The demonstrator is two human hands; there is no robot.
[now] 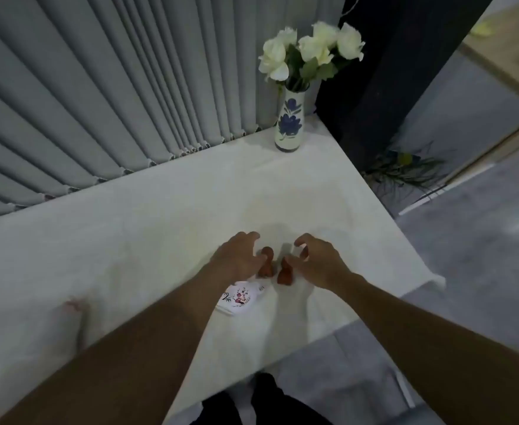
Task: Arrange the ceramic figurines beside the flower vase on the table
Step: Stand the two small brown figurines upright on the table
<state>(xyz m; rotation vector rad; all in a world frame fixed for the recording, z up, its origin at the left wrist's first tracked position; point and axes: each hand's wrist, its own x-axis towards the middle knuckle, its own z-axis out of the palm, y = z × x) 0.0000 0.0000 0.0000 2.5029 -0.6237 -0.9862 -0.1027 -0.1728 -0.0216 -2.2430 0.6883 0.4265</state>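
Figurines, ceramic, reddish-brown, small and rounded, two seen: the left one (266,261) and the right one (284,273) stand just beside each other near our edge of the white cloth-covered table (129,240), both partly hidden by our fingers. Nearest item: a small white card or packet printed with pink blossoms (239,296), lying flat under our left forearm, just short of the figurines. Left hand (236,259): fingers curved and spread around the left figurine, thumb close to it; we cannot tell whether it has closed on it. Right hand (316,262): likewise cupped beside the right figurine, fingertips at or near its top, grip not confirmed. Something reddish shows behind the right fingers; it is too blurred to identify. Handling note, our judgement: we should pinch each piece low on its body rather than at the narrow top, lift straight up so that the two do not knock together, and carry them clear of the cloth folds. Farthest item: white ceramic flower vase painted with blue blooms (289,124), upright at the far right corner, holding white roses (310,47), well apart from the figurines. Bare cloth lies around its base; we judge the spot on its near side safest, away from the table's edge.
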